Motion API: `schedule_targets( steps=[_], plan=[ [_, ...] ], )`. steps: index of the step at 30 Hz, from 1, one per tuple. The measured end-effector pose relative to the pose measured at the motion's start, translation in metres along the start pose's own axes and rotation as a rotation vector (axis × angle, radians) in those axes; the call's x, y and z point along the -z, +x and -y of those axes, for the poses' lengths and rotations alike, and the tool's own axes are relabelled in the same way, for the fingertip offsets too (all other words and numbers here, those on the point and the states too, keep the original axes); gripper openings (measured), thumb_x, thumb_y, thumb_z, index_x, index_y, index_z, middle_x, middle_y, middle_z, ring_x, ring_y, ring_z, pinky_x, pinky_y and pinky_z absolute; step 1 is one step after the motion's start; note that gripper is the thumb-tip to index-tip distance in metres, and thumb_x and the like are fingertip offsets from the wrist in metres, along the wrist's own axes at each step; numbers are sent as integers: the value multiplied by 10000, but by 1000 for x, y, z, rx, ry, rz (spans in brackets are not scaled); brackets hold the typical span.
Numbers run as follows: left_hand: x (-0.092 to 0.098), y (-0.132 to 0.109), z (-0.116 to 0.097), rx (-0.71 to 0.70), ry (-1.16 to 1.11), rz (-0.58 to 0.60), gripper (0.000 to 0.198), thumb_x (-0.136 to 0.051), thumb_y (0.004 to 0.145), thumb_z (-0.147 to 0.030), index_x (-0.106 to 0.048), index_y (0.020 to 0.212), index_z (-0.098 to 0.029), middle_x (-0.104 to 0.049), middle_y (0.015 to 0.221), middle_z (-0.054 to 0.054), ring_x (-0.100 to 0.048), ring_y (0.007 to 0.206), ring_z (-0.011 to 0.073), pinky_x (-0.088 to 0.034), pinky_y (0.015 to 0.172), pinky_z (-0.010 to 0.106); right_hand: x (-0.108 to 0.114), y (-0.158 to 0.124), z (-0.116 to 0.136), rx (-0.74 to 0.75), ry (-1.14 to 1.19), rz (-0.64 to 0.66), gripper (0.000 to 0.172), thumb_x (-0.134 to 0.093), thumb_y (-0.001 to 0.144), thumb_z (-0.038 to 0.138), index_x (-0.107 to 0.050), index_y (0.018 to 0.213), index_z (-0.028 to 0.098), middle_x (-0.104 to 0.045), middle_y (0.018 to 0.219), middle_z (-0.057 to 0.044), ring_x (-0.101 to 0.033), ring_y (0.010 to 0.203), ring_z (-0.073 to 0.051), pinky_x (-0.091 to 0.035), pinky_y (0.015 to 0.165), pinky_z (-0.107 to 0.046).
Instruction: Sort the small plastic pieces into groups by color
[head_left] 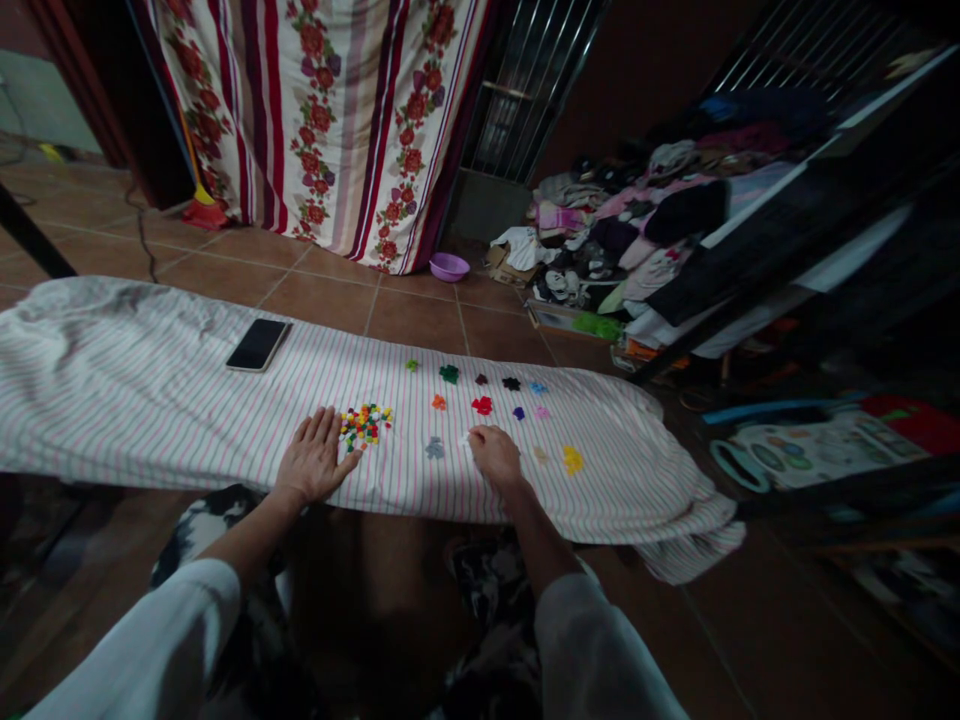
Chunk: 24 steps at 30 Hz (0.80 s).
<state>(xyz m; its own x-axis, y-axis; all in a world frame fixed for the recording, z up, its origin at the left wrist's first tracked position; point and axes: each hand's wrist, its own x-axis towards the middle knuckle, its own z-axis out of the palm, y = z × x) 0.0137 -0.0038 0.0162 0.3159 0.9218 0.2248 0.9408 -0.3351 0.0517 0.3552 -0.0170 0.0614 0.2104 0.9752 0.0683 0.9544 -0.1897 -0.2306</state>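
My left hand [315, 455] lies flat on the striped cloth with its fingers stretched out, beside a mixed pile of small coloured pieces [365, 426]. Its thumb reaches the pile's lower edge. My right hand [495, 455] is closed, fingertips pinched together low over the cloth. Something white shows at those fingertips; whether it is held or lies below is unclear. Around this hand are single-colour clusters: grey pieces [435, 447], red pieces [482, 405], orange pieces [439, 402], dark green pieces [449, 374], black pieces [511, 384] and yellow pieces [573, 459].
A phone [259, 345] lies on the striped cloth [150, 400] to the left. Beyond the long surface are a flowered curtain [315, 120], a purple basin [449, 267] and a broom [202, 205]. Heaped clothes [600, 230] and a dark slanted frame bar stand to the right.
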Motion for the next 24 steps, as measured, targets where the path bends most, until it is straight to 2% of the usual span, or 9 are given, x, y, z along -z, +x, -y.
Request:
schedule_targets(
  steps=[4,11,17,24],
  plan=[
    [-1,0,0,0,-4,-5,834,-313,932,-643,-450,1470,-21,-423,1554,215,-336,1494,329,-308,1198,475,-9,-2,-7,63,38,-56,294,-488,948,222,-748,1077,173,-735,1059,-106,-654,989,-215,-446,906,-303],
    [4,1,-1,4,-7,31,836,-310,937,-637,-441,1472,-8,-407,1561,218,-330,1496,333,-300,1208,476,-34,-15,-25,295,126,-175,384,-563,912,331,-678,1238,164,-684,1240,-126,-596,1145,-269,-442,1022,-414],
    [5,0,-2,17,-15,40,842,-318,930,-645,-445,1471,-12,-397,1568,217,-312,1505,330,-285,1217,475,-48,-14,-34,282,215,-190,370,-567,878,285,-699,1207,177,-695,1198,-125,-607,1125,-274,-459,1010,-441],
    [3,0,0,13,-30,28,836,-300,928,-650,-446,1474,-33,-406,1568,207,-322,1501,323,-285,1215,467,-49,-9,-32,227,355,-194,339,-598,822,280,-728,1121,188,-705,1140,-126,-628,1087,-286,-497,989,-460]
  ],
)
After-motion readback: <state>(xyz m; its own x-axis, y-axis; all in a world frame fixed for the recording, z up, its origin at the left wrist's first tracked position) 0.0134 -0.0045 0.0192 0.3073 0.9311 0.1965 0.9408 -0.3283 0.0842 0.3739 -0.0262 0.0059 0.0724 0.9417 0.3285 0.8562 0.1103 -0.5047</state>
